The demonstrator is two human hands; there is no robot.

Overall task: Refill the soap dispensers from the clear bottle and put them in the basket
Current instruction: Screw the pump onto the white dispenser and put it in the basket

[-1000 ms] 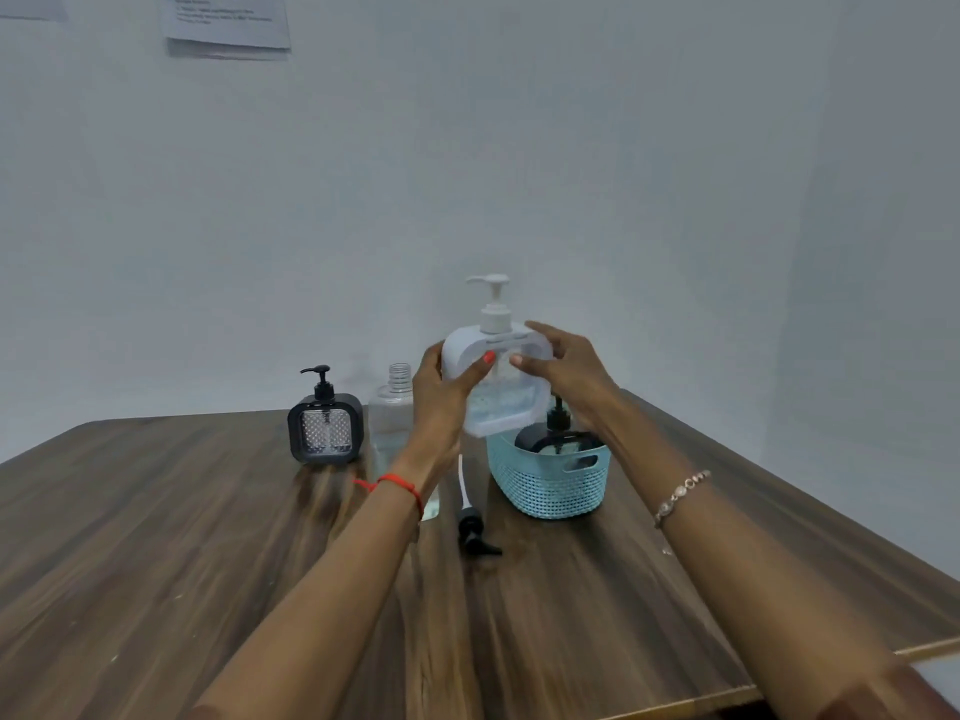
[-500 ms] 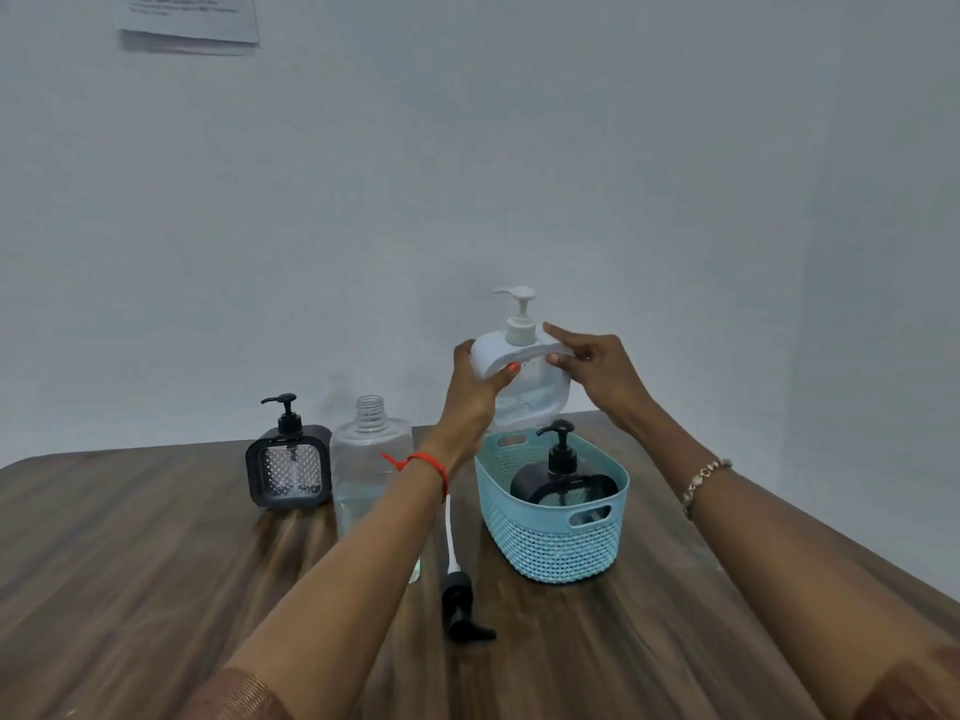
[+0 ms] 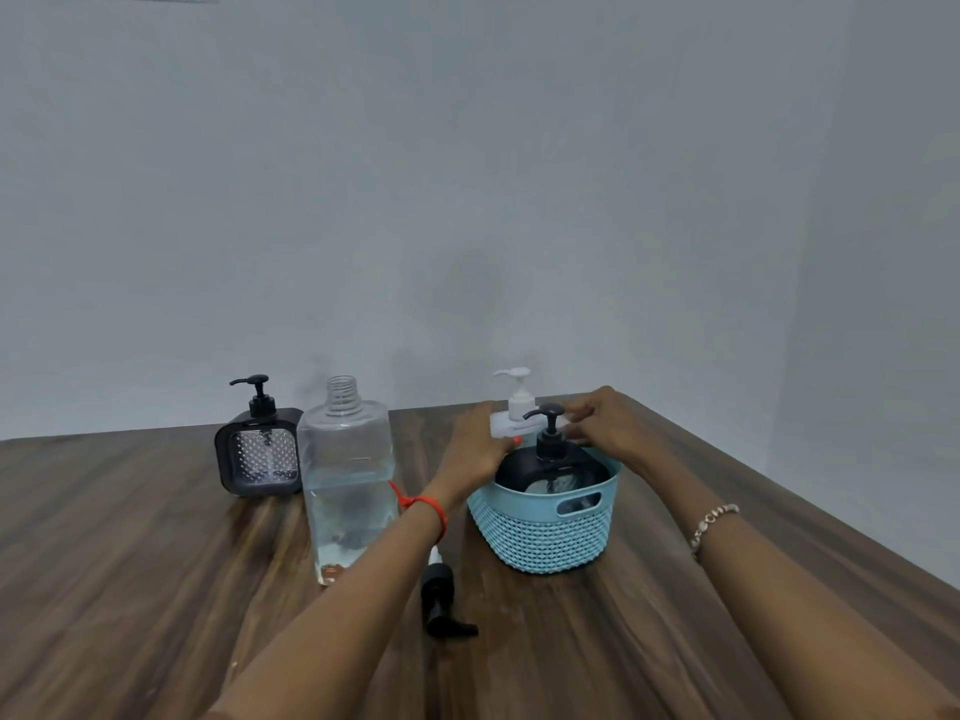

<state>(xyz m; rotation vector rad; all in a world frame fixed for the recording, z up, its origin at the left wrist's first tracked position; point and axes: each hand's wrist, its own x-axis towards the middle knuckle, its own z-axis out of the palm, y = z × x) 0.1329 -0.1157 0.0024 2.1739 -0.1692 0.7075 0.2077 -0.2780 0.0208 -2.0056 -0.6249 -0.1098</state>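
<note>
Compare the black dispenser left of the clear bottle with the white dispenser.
The black dispenser stands untouched on the table; the white dispenser is held by the left hand and right hand at the basket. The black dispenser's pump is black; the white dispenser's is white. Both are upright, pumps fitted.

Cannot see lower body of white dispenser (image 3: 519,405) behind black dispenser (image 3: 550,462), left hand (image 3: 478,449) and right hand (image 3: 605,433); cannot confirm contact with basket (image 3: 545,537) floor.

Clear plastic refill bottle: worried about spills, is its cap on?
No, the clear plastic refill bottle stands with its threaded neck bare, no cap.
</note>
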